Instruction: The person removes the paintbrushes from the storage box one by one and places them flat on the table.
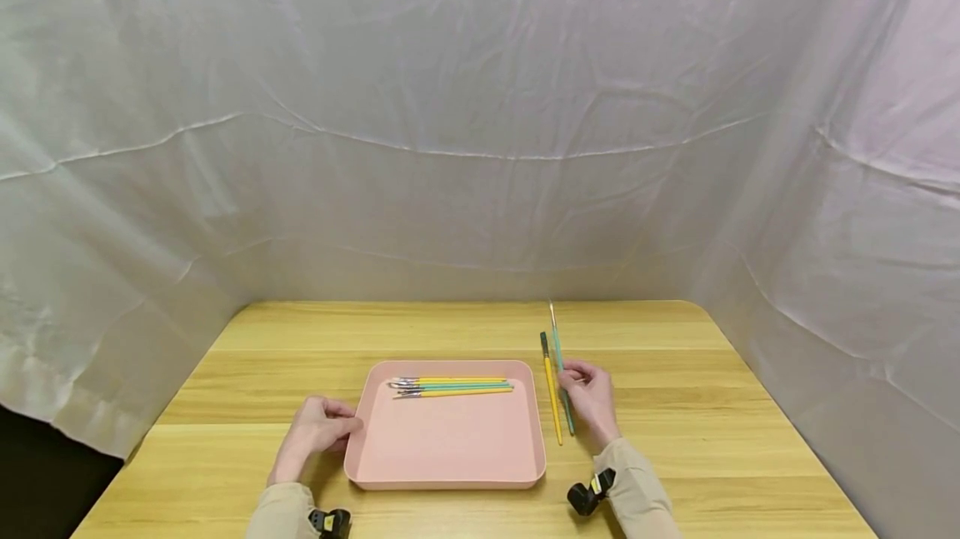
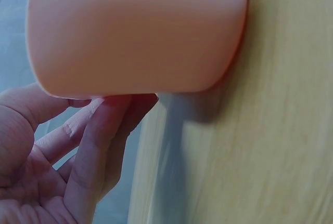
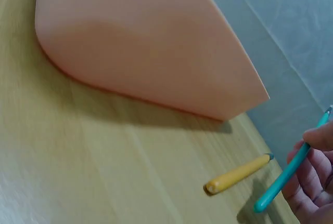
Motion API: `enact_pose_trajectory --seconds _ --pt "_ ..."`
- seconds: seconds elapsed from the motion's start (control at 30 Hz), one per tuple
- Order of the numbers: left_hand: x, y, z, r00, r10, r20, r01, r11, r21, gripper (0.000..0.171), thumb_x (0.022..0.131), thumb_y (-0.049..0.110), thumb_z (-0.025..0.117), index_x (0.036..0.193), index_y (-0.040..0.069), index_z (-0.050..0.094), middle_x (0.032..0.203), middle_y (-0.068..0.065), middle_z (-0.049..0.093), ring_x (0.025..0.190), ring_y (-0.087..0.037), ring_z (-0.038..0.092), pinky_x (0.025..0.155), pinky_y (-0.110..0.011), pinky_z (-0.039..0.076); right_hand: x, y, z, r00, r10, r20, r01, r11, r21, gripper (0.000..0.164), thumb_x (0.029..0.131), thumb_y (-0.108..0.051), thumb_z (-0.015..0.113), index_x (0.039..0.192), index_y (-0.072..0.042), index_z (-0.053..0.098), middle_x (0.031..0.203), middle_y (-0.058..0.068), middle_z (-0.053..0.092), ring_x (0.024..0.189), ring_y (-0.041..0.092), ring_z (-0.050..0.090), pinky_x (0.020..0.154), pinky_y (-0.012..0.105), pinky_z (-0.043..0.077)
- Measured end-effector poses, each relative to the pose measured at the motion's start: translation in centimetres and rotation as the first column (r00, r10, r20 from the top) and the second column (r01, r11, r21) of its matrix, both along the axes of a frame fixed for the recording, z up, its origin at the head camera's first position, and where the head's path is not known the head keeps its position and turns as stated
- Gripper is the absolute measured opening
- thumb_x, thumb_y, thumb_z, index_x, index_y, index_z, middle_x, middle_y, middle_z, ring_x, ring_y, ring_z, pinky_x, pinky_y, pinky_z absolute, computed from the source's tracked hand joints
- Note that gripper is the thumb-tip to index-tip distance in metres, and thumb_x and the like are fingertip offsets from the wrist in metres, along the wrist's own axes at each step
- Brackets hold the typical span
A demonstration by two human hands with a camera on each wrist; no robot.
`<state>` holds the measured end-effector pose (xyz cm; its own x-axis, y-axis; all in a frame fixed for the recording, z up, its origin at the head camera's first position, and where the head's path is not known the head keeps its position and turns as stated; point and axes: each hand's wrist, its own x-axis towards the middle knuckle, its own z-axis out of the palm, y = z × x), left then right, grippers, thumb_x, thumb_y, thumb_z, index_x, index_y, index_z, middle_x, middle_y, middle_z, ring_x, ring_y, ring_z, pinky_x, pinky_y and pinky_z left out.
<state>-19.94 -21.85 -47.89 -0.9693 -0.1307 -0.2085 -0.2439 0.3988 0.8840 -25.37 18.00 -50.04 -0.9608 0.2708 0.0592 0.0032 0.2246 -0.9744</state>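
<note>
A pink tray (image 1: 450,447) lies on the table with several yellow and teal paintbrushes (image 1: 450,389) side by side in its far half, bristles to the left. My left hand (image 1: 318,432) pinches the tray's left wall, thumb at the rim; the left wrist view shows the fingers (image 2: 96,146) against the outside of the wall. To the right of the tray, my right hand (image 1: 590,396) holds a teal paintbrush (image 3: 283,180) between thumb and fingers, raised off the table in the right wrist view. Just left of it, a yellow paintbrush (image 1: 552,393) lies on the wood.
The light wooden table (image 1: 712,456) extends on both sides of the tray. Grey-white cloth (image 1: 480,214) hangs behind it and along both sides. A small black device (image 1: 591,493) sits on each wrist over beige sleeves (image 1: 637,489).
</note>
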Motion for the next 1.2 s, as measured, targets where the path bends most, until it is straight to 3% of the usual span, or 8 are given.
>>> enact_pose_trajectory --seconds 0.27,0.67,0.93,1.2 --pt "-0.1 0.0 -0.1 1.0 0.004 0.006 -0.004 1.0 0.013 0.019 0.077 -0.003 0.073 0.093 -0.013 0.071 0.074 -0.006 0.071 0.067 -0.017 0.069 0.061 -0.032 0.063 0.0 0.6 -0.3 0.996 -0.071 0.046 0.058 0.968 0.246 0.027 0.081 -0.001 0.062 0.105 0.004 0.074 0.082 0.006 0.068 0.073 0.009 0.055 0.061 0.016 0.043" --pt "0.0 0.0 0.0 1.0 -0.003 0.002 0.003 1.0 0.001 0.019 0.077 -0.003 0.073 0.093 -0.013 0.071 0.074 -0.007 0.071 0.066 -0.017 0.069 0.06 -0.031 0.062 0.2 0.9 -0.4 0.996 -0.011 0.087 -0.02 0.937 0.349 0.021 0.083 -0.005 0.072 0.101 0.004 0.075 0.081 0.01 0.075 0.068 0.007 0.061 0.063 0.019 0.049" --pt "0.0 0.0 0.0 1.0 -0.006 0.003 0.007 1.0 -0.015 0.019 0.077 -0.002 0.073 0.093 -0.013 0.071 0.074 -0.006 0.07 0.066 -0.016 0.068 0.06 -0.031 0.062 0.1 1.2 -0.8 0.995 0.001 0.095 -0.043 0.894 0.445 0.022 0.083 -0.007 0.073 0.102 0.003 0.074 0.083 0.011 0.075 0.072 0.015 0.066 0.067 0.029 0.052" --pt "0.0 -0.1 0.1 1.0 -0.008 -0.001 0.008 1.0 -0.026 0.018 0.077 -0.002 0.073 0.092 -0.012 0.071 0.074 -0.006 0.07 0.066 -0.016 0.068 0.06 -0.031 0.062 0.1 1.1 -0.8 0.994 0.02 0.108 -0.069 0.875 0.479 0.025 0.083 -0.008 0.072 0.105 0.004 0.073 0.084 0.011 0.074 0.075 0.018 0.065 0.068 0.031 0.051"
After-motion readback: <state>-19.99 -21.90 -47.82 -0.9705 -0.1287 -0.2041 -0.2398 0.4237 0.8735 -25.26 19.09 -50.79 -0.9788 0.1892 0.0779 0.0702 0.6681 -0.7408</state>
